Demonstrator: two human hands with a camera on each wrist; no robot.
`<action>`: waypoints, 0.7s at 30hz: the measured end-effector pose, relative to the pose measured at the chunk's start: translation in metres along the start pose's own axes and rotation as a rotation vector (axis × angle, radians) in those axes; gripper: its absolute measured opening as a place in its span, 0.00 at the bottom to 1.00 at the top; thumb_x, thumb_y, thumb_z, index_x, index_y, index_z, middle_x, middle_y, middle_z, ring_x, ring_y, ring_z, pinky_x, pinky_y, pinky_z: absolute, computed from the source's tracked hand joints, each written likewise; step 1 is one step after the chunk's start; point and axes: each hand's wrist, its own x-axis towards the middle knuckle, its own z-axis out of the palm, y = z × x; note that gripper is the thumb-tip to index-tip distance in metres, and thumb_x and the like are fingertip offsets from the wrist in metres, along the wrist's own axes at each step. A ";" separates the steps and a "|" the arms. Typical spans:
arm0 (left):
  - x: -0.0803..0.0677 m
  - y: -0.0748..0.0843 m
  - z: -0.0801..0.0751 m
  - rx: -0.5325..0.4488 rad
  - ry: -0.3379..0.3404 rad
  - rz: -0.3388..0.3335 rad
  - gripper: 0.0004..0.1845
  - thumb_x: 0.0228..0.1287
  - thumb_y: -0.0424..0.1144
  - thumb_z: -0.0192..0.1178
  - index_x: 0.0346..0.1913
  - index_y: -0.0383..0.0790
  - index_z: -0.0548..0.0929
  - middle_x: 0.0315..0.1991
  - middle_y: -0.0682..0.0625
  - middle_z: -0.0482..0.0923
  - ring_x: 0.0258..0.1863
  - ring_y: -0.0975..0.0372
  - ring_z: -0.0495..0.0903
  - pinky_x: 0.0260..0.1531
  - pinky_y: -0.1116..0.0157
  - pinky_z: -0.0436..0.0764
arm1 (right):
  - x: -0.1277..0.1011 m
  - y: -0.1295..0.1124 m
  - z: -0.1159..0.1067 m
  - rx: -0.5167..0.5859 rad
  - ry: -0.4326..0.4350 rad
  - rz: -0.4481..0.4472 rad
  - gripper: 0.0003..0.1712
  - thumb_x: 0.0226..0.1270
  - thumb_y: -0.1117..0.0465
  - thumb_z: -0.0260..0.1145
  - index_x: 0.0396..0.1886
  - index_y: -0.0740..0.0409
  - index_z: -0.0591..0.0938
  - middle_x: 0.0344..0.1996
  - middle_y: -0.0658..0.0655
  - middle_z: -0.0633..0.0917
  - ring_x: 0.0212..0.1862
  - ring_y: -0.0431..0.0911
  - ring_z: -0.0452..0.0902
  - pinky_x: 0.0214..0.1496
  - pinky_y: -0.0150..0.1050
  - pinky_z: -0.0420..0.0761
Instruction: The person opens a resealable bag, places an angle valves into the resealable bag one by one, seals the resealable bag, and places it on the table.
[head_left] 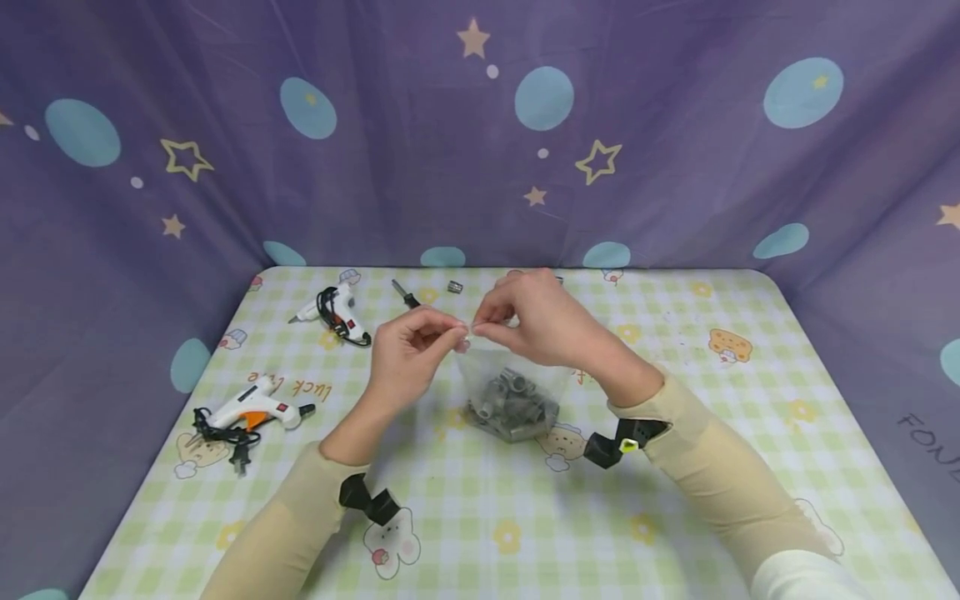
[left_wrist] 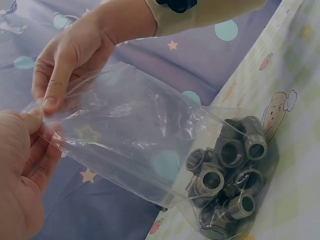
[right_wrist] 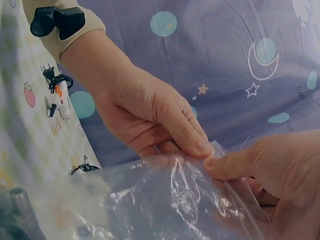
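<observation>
A clear plastic bag (head_left: 513, 392) stands on the table, its bottom filled with several grey metal pipe fittings (left_wrist: 230, 175). Some of these show threaded ends in the left wrist view. My left hand (head_left: 411, 346) pinches the bag's top edge between thumb and fingers. Close beside it, my right hand (head_left: 542, 317) pinches the same edge, the two thumbs almost meeting in the right wrist view. Between the hands and the fittings the clear film (left_wrist: 135, 120) is stretched and creased. Whether the bag's mouth is sealed I cannot tell.
Two white glue guns (head_left: 258, 408) (head_left: 341, 312) with black cords lie on the left of the table. Behind my left hand are a dark-handled tool (head_left: 406, 293) and a small metal piece (head_left: 455, 287). A checked cloth (head_left: 675, 517) covers the table; a purple curtain (head_left: 420, 183) surrounds it.
</observation>
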 end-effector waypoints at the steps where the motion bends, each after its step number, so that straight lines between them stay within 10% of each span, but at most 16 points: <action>1: 0.000 0.000 0.000 -0.001 0.001 0.005 0.02 0.65 0.20 0.69 0.38 0.24 0.88 0.32 0.53 0.88 0.30 0.69 0.88 0.33 0.66 0.90 | -0.001 0.001 -0.001 0.007 -0.005 0.007 0.03 0.70 0.57 0.77 0.35 0.49 0.94 0.30 0.46 0.92 0.35 0.40 0.85 0.39 0.34 0.86; 11: 0.002 0.002 0.003 -0.024 -0.043 0.071 0.02 0.63 0.19 0.69 0.37 0.23 0.88 0.30 0.40 0.85 0.30 0.68 0.88 0.34 0.68 0.89 | -0.008 0.009 -0.010 0.055 -0.049 0.052 0.03 0.68 0.57 0.78 0.33 0.47 0.93 0.28 0.42 0.92 0.30 0.31 0.85 0.61 0.39 0.87; 15: 0.001 0.002 0.003 -0.034 -0.047 0.074 0.03 0.65 0.22 0.70 0.36 0.22 0.87 0.30 0.40 0.85 0.30 0.67 0.88 0.34 0.68 0.90 | -0.012 0.013 -0.014 0.068 -0.081 0.054 0.02 0.68 0.58 0.78 0.34 0.47 0.93 0.29 0.42 0.92 0.31 0.30 0.86 0.43 0.34 0.88; 21: 0.001 0.003 0.003 -0.028 -0.048 0.067 0.05 0.65 0.24 0.71 0.36 0.22 0.87 0.30 0.43 0.86 0.30 0.67 0.88 0.34 0.67 0.90 | -0.014 0.015 -0.022 0.055 -0.127 0.047 0.03 0.71 0.57 0.76 0.36 0.47 0.93 0.32 0.42 0.91 0.33 0.31 0.86 0.41 0.33 0.88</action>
